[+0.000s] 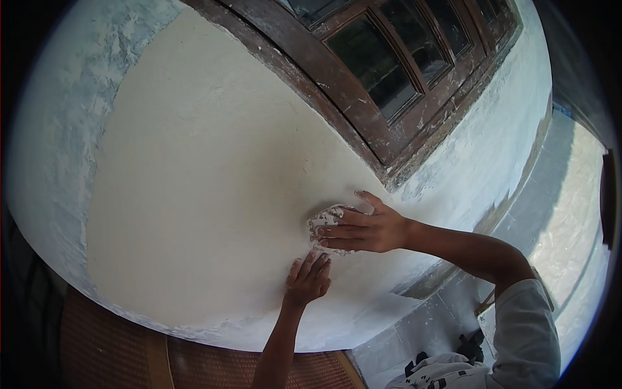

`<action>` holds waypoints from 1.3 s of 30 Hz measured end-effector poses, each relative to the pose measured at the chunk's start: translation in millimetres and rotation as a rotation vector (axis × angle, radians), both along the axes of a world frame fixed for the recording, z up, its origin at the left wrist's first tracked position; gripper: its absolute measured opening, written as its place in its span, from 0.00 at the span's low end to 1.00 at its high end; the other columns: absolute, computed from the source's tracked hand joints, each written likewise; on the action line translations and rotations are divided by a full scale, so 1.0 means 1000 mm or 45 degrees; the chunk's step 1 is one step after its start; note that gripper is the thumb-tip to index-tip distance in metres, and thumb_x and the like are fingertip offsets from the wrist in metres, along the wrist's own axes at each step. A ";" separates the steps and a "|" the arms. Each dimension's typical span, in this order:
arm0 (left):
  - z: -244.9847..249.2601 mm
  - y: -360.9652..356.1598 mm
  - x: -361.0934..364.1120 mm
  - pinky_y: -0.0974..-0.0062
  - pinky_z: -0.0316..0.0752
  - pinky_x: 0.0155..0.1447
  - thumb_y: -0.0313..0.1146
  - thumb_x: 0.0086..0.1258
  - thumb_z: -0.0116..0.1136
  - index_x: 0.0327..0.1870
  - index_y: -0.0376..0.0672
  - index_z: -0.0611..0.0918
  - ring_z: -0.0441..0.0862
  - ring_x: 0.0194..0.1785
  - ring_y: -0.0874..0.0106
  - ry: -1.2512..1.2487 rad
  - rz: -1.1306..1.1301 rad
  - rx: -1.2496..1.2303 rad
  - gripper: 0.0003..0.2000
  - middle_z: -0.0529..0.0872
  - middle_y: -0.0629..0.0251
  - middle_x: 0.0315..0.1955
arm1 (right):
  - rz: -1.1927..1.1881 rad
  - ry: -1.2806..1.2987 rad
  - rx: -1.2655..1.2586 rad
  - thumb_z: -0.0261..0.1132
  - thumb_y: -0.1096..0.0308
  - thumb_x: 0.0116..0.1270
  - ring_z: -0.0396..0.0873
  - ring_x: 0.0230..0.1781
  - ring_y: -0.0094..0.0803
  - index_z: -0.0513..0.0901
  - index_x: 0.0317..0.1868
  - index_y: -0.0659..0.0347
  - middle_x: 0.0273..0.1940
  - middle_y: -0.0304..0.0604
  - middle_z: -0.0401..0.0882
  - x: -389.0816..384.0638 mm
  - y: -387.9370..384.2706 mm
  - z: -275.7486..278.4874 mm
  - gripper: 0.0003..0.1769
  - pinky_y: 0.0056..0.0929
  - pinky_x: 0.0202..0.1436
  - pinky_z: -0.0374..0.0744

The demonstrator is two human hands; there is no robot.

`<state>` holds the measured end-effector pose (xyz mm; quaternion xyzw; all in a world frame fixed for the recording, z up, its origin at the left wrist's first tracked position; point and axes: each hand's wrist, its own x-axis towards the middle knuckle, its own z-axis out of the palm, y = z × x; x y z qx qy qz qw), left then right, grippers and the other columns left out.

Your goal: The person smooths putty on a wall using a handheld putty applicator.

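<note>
My right hand (376, 230) presses a rounded, plaster-caked pad (321, 222), perhaps a sponge, against the wall with its fingers spread over it. The thumb is raised toward the window corner. Just below the pad, my left hand (310, 277) lies with fingers stretched out, its fingertips by the pad's lower edge; it holds nothing. Around both hands the wall (194, 194) has a smooth cream plaster coat, slightly darker in the middle. Much of the pad is hidden under my right hand.
A brown wooden window frame (353, 120) with glass panes sits above right. Rough bluish-white wall (84, 84) borders the smooth coat at left. Below are woven brown panels (214, 363) and a grey tiled floor (447, 311) with a sunlit patch at right.
</note>
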<state>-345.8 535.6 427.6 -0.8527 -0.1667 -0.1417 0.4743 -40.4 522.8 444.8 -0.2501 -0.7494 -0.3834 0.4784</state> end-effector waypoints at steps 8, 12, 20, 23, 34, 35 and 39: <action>0.007 -0.004 0.004 0.60 0.49 0.81 0.43 0.74 0.47 0.53 0.56 0.79 0.76 0.71 0.72 0.008 0.020 0.024 0.12 0.86 0.79 0.61 | -0.101 0.107 -0.173 0.67 0.49 0.66 0.67 0.70 0.28 0.76 0.71 0.28 0.74 0.18 0.69 0.010 0.014 -0.041 0.31 0.62 0.77 0.63; 0.003 0.002 0.006 0.55 0.50 0.81 0.42 0.71 0.49 0.53 0.55 0.80 0.74 0.72 0.67 0.005 0.002 0.022 0.14 0.85 0.76 0.63 | -0.189 0.112 -0.236 0.69 0.44 0.60 0.67 0.70 0.29 0.76 0.70 0.27 0.74 0.17 0.68 0.017 -0.009 -0.054 0.35 0.62 0.76 0.63; 0.009 -0.007 0.005 0.59 0.50 0.81 0.40 0.72 0.47 0.53 0.54 0.81 0.76 0.71 0.72 0.006 -0.011 -0.010 0.14 0.84 0.78 0.64 | -0.258 0.239 -0.130 0.71 0.53 0.62 0.71 0.66 0.34 0.79 0.69 0.31 0.72 0.24 0.73 -0.009 0.008 -0.014 0.32 0.66 0.77 0.51; 0.010 -0.004 0.006 0.58 0.50 0.81 0.40 0.72 0.47 0.55 0.54 0.82 0.75 0.72 0.72 -0.010 -0.015 -0.031 0.15 0.83 0.77 0.65 | -0.370 0.279 -0.218 0.70 0.56 0.64 0.66 0.70 0.34 0.76 0.71 0.34 0.73 0.26 0.71 -0.011 -0.013 -0.064 0.33 0.66 0.77 0.56; 0.014 -0.009 0.007 0.56 0.52 0.81 0.36 0.68 0.51 0.54 0.48 0.83 0.70 0.76 0.64 -0.033 -0.116 -0.137 0.16 0.81 0.70 0.68 | -0.439 0.648 -0.302 0.70 0.74 0.59 0.65 0.74 0.44 0.78 0.69 0.42 0.73 0.36 0.71 -0.056 -0.014 -0.046 0.36 0.66 0.77 0.49; 0.015 -0.008 0.007 0.56 0.52 0.81 0.36 0.68 0.51 0.54 0.48 0.83 0.70 0.76 0.64 -0.034 -0.133 -0.120 0.16 0.81 0.70 0.68 | -0.451 0.649 -0.280 0.70 0.74 0.59 0.65 0.74 0.44 0.78 0.69 0.42 0.73 0.36 0.71 -0.060 -0.028 -0.067 0.36 0.66 0.77 0.49; 0.015 -0.010 0.010 0.55 0.52 0.81 0.35 0.67 0.51 0.54 0.47 0.84 0.70 0.77 0.63 -0.044 -0.148 -0.132 0.16 0.80 0.70 0.69 | -0.474 0.824 -0.369 0.67 0.75 0.60 0.63 0.76 0.48 0.80 0.68 0.46 0.73 0.41 0.72 -0.068 -0.048 -0.049 0.33 0.63 0.77 0.47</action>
